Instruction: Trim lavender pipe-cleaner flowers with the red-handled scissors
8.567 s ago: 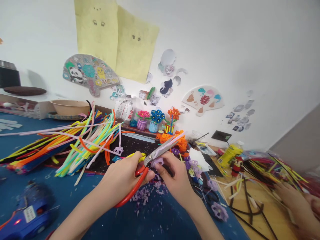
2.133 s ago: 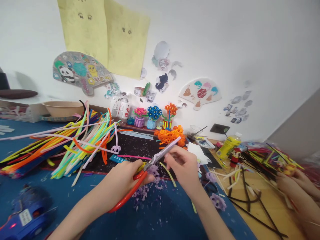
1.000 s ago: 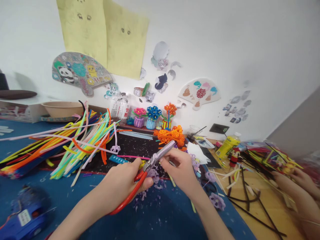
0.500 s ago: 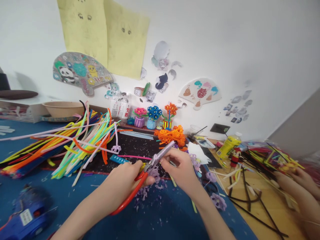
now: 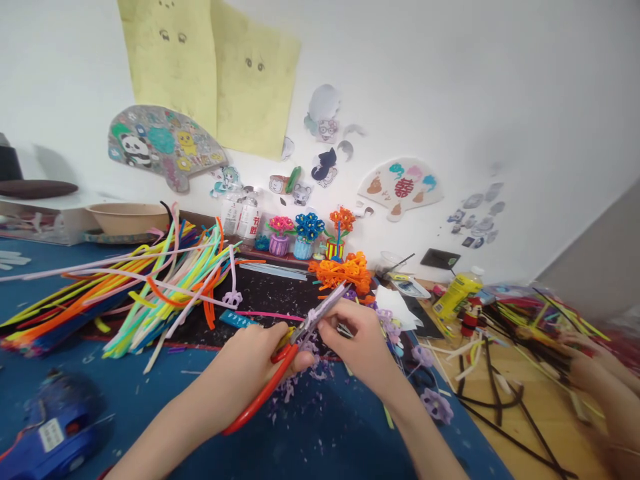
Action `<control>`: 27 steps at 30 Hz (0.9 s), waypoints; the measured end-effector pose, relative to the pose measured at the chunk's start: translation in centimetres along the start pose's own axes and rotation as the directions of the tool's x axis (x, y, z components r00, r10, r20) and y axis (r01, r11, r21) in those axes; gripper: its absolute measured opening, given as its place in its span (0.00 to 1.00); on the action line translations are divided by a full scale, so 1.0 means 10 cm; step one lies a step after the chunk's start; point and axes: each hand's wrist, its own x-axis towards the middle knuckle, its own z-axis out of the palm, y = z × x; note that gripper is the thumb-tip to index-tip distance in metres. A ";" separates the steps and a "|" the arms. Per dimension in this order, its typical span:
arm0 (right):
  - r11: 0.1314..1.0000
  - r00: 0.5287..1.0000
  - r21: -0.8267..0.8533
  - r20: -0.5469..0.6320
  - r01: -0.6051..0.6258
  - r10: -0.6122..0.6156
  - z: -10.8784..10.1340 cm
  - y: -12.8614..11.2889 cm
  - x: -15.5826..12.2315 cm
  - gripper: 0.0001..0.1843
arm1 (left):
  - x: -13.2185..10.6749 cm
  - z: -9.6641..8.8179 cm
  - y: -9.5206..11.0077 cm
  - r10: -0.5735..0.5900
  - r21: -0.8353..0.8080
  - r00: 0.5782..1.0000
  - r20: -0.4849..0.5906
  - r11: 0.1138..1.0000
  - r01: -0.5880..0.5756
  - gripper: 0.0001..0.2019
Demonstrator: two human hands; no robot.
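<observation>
Head view: the red scissors (image 5: pixel 270 391) are gripped by the left hand (image 5: pixel 253 360), a lilac strip (image 5: pixel 313 315) lying along their blades above the blue table (image 5: pixel 310 460); whether it is pinched by the right hand (image 5: pixel 357 340) cannot be told. Lilac flowers (image 5: pixel 439 407) are already formed (near the right edge); trimming seems unfinished. Most room is left toward the near edge.

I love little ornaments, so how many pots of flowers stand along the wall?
3 in a row: a pot of pink flowers at left, a pot of blue flowers in the middle, a pot of orange flowers at right. More could be hidden.
</observation>
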 end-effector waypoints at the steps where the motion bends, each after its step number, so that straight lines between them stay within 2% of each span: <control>1: 1.000 1.000 0.000 0.001 -0.002 0.002 0.00 0.00 0.00 0.07 | 0.01 0.00 0.00 -0.003 -0.023 1.000 0.001 1.000 0.003 0.18; 9: 1.000 1.000 -0.008 0.001 -0.003 0.003 -0.03 0.01 0.00 0.07 | 0.02 0.01 0.02 -0.029 -0.043 1.000 -0.008 0.999 0.029 0.18; 15: 0.998 1.000 -0.059 -0.001 0.018 -0.018 -0.04 0.01 0.01 0.07 | 0.03 -0.06 0.03 -0.073 -0.016 0.997 0.026 0.997 0.074 0.16; 27: 0.994 0.999 -0.108 0.039 0.024 -0.020 -0.07 0.03 0.02 0.09 | 0.05 -0.08 -0.08 -0.028 -0.028 0.999 -0.024 0.999 0.027 0.21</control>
